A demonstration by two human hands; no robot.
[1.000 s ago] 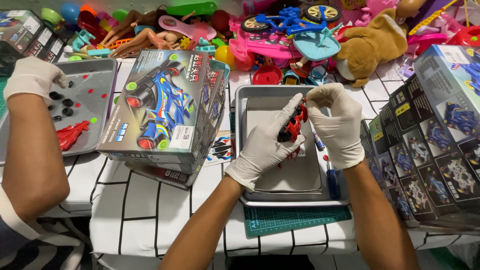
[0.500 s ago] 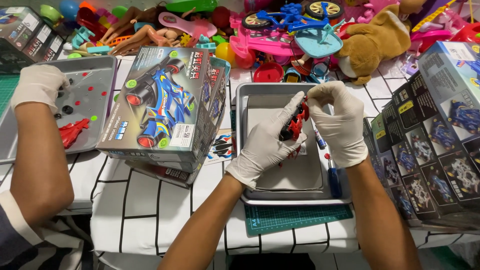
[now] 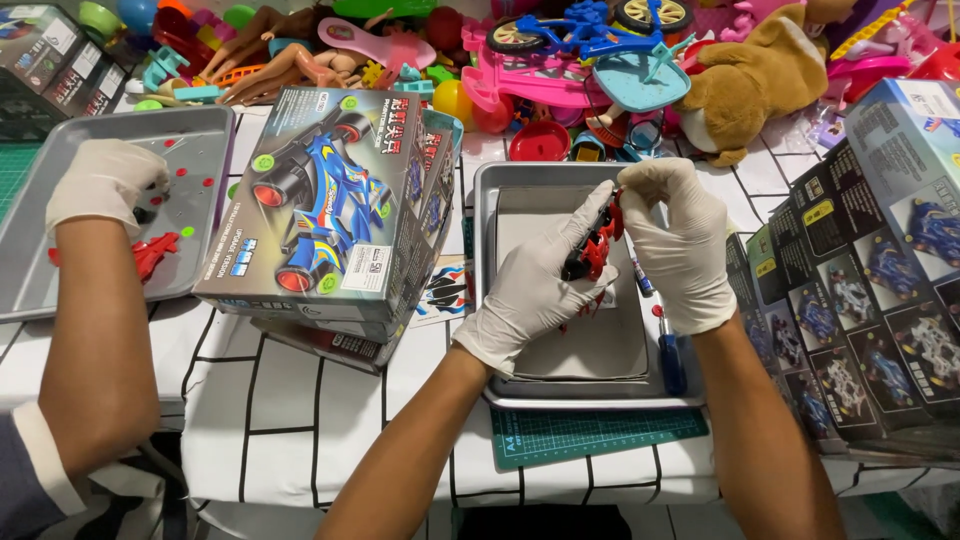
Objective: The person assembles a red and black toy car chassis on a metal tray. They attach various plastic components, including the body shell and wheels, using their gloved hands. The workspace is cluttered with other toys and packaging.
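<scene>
Both my hands wear white gloves and meet over a grey metal tray (image 3: 520, 395). My left hand (image 3: 535, 285) cradles a small red and black toy car chassis (image 3: 598, 243) from below. My right hand (image 3: 680, 240) pinches the top of the same chassis with thumb and fingers. A blue-handled screwdriver (image 3: 671, 358) lies along the tray's right side. A sheet of paper lines the tray's floor.
A co-worker's gloved hand (image 3: 100, 180) reaches into a second grey tray (image 3: 205, 125) holding a red part (image 3: 152, 253) and small round pieces. A blue toy-car box (image 3: 330, 215) stands between the trays. More boxes (image 3: 870, 270) stack at right. Toys (image 3: 600, 50) crowd the back.
My hands hold almost the same pose, with the chassis turned slightly. The co-worker's hand has slid down toward the middle of the left tray.
</scene>
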